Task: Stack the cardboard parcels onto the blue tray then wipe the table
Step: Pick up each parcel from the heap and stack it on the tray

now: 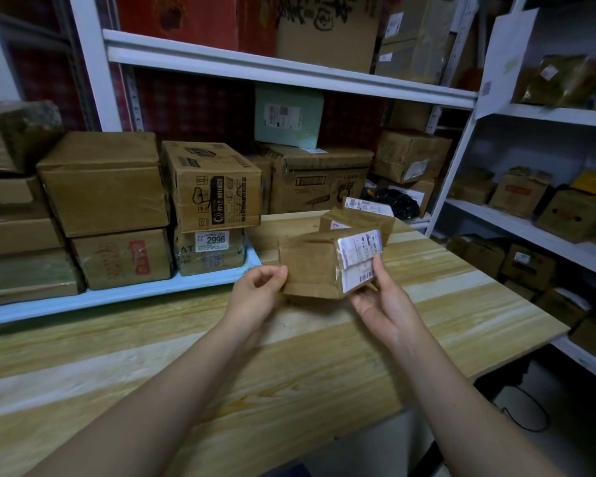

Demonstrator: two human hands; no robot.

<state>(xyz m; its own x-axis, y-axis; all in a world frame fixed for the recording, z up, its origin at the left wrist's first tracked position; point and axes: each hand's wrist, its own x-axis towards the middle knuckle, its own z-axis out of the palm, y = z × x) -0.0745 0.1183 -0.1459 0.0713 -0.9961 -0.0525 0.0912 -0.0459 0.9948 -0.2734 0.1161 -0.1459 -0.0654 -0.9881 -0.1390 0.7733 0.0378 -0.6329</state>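
A small taped cardboard parcel (319, 263) with a white label on its right end hangs just above the wooden table (193, 352). My left hand (255, 290) holds its left side and my right hand (379, 301) grips its right end from below, thumb on the label. Behind it another small parcel (356, 220) lies on the table. The blue tray (128, 294) sits at the table's left and carries several stacked cardboard boxes, among them one marked 2996 (209, 251) under a printed box (215, 187).
White metal shelving (289, 68) full of cardboard boxes runs behind the table and along the right wall. The table's right edge drops off near more boxes on low shelves (530, 263). A black cable lies on the floor at lower right.
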